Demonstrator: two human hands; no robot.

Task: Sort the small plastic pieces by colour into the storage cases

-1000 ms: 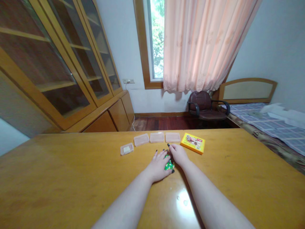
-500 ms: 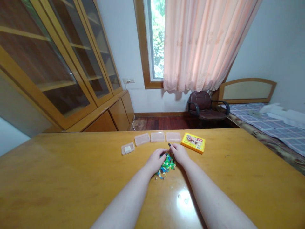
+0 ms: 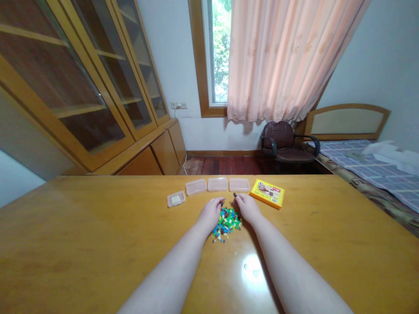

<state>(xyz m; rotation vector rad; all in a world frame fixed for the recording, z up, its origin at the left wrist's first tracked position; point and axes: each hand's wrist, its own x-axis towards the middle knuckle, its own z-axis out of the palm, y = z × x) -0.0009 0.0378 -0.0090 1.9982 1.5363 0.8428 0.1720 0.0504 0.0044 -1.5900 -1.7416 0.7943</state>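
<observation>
A loose heap of tiny plastic building bricks (image 3: pixel 226 223) in green, blue, yellow and white lies on a glossy honey-coloured wooden table (image 3: pixel 98 226), between our two hands. We reach forward with both bare forearms, our left hand (image 3: pixel 211 213) and right hand (image 3: pixel 247 208) lying palm down on the tabletop on either side of the heap, wrists low, fingers lightly curled and angled inward. Neither hand is clenched or grasping anything; both rest relaxed and empty, their dark-painted fingernails (image 3: pixel 235 194) just beside the bricks. Beyond them stands a row of four small translucent plastic boxes (image 3: pixel 217 184), the leftmost box (image 3: pixel 176 199) holding a pale block. To the right of the row lies a flat yellow carton (image 3: pixel 267 194) with a red band and a picture of brown shapes, its print too small to read. A glass-fronted wooden cabinet (image 3: pixel 98 87) and a peach curtain (image 3: pixel 288 56) stand behind.
</observation>
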